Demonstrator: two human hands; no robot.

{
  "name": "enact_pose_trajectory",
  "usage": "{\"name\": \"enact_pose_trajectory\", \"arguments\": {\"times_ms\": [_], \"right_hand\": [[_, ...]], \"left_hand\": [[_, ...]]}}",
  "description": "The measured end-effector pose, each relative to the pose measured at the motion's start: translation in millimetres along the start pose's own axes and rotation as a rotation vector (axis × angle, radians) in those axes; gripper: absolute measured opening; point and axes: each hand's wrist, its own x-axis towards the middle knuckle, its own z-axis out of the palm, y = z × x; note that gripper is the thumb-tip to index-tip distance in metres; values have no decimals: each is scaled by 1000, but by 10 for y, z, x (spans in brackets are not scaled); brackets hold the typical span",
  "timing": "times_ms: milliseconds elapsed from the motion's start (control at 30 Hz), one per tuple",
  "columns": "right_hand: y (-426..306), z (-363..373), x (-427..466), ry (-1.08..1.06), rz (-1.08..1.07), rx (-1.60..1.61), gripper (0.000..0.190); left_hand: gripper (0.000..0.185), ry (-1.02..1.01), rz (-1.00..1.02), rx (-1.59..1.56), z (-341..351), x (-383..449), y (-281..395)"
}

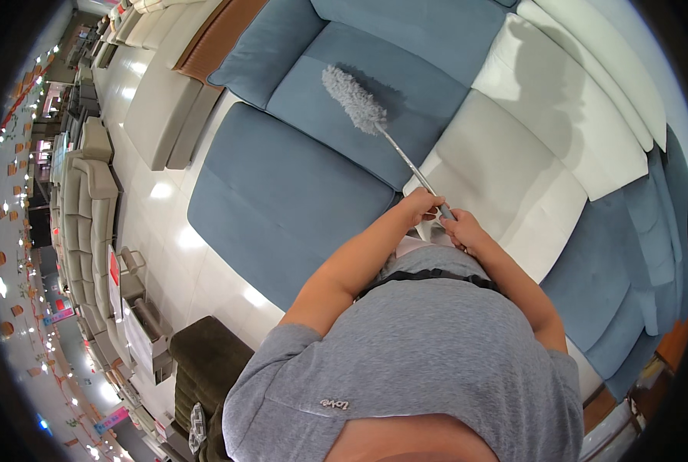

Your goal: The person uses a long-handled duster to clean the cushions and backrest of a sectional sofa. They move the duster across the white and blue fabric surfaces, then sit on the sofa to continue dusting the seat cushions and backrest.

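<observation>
A fluffy grey duster (355, 101) on a silvery metal pole (406, 157) reaches out over a blue sofa seat (372, 81). Its head casts a shadow on the cushion; whether it touches the fabric I cannot tell. My left hand (422, 206) grips the pole just above the grey handle. Lower down, my right hand (464, 229) is closed around the handle's end. Both hands are close to my waist, in front of the white sofa section (494, 150). To the left of my hands spreads the blue chaise cushion (292, 196).
More blue sofa seating (598, 277) curves along the right. A beige ottoman (162, 115) stands on the glossy tiled floor (165, 231) at left. Behind it are a grey sofa (81, 231) and a dark green upholstered seat (211, 352) bearing a patterned cushion (197, 427).
</observation>
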Motion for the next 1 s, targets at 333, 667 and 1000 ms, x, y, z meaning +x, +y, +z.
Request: {"name": "enact_pose_trajectory", "arguments": {"times_ms": [333, 667, 1000], "right_hand": [[845, -602, -293, 100, -39, 143, 16], [1697, -655, -87, -87, -167, -712, 37], [1514, -587, -515, -173, 77, -642, 36]], "left_hand": [[13, 53, 125, 86, 994, 398, -471], [20, 244, -23, 32, 1130, 110, -1177], [15, 152, 8, -144, 1180, 103, -1677]]}}
